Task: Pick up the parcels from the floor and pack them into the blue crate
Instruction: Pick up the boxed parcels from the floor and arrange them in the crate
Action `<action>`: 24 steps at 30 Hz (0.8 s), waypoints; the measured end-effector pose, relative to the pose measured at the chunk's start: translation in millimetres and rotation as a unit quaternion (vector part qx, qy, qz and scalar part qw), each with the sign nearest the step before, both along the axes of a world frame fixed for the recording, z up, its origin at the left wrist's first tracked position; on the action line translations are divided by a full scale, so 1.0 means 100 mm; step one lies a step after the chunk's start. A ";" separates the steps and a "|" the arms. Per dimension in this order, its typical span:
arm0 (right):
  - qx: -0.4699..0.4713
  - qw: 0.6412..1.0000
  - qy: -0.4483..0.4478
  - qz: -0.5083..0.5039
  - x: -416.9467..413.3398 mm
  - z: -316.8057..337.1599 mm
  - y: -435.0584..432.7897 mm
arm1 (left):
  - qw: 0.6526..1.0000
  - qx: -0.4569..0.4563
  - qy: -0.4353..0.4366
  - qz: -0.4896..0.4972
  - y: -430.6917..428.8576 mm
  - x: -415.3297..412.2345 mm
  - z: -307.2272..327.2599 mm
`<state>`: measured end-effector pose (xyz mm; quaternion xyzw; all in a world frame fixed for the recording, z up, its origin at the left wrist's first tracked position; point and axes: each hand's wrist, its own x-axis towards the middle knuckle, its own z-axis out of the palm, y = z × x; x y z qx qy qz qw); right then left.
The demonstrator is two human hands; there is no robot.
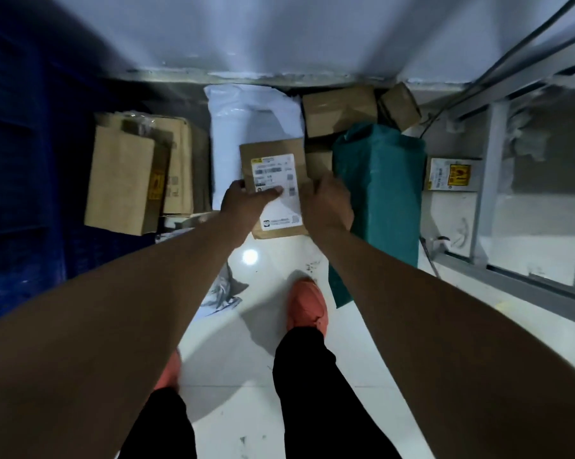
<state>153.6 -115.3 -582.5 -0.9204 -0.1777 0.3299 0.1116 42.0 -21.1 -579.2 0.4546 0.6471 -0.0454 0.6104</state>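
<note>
A flat brown parcel [272, 150] with a white shipping label is held between both hands above the floor. My left hand [243, 202] grips its left edge, thumb across the label. On its right edge sits my right hand [329, 202], fingers curled round it. The blue crate [18, 180] fills the left side, with cardboard boxes [124, 180] standing inside it. On the floor by the wall lie a white plastic parcel [246, 124], a green wrapped parcel [382, 183] and brown boxes [339, 109].
A metal shelf frame [491, 180] stands at the right, with a small labelled box [451, 173] beside it. The white wall [279, 38] runs along the back. My orange shoe [307, 308] stands on the glossy tiled floor, near a torn grey wrapper [223, 293].
</note>
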 end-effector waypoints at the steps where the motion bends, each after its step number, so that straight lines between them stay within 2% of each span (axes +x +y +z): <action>1: 0.003 0.999 0.026 0.044 -0.04 0.03 -0.02 | 1.000 -0.011 -0.003 0.004 -0.03 0.00 0.02; 3: 0.052 0.994 0.055 0.078 -0.13 0.22 -0.05 | 0.999 -0.031 -0.018 0.006 -0.05 -0.07 0.23; 5: 0.137 0.985 0.100 -0.030 -0.16 0.46 -0.04 | 0.997 -0.054 -0.044 0.022 -0.06 -0.13 0.46; 7: 0.180 0.958 0.178 -0.137 -0.16 0.76 0.01 | 0.993 -0.065 -0.079 0.057 -0.04 -0.16 0.76; 9: 0.199 0.924 0.266 -0.190 -0.17 1.16 0.12 | 0.990 -0.052 -0.105 0.082 0.03 -0.17 1.14; 11: 0.221 0.891 0.316 -0.240 -0.14 1.50 0.25 | 0.986 -0.028 -0.127 0.099 0.17 -0.12 1.52; 16: 0.311 0.840 0.346 -0.279 -0.12 2.65 0.72 | 0.975 0.019 -0.201 0.087 0.73 -0.13 2.66; 20: 0.364 0.850 0.293 -0.244 -0.24 3.73 1.16 | 0.967 0.036 -0.248 0.037 1.28 -0.41 3.70; 24: 0.399 0.857 0.271 -0.183 -0.59 4.52 1.54 | 0.966 0.049 -0.254 -0.030 1.71 -0.97 4.55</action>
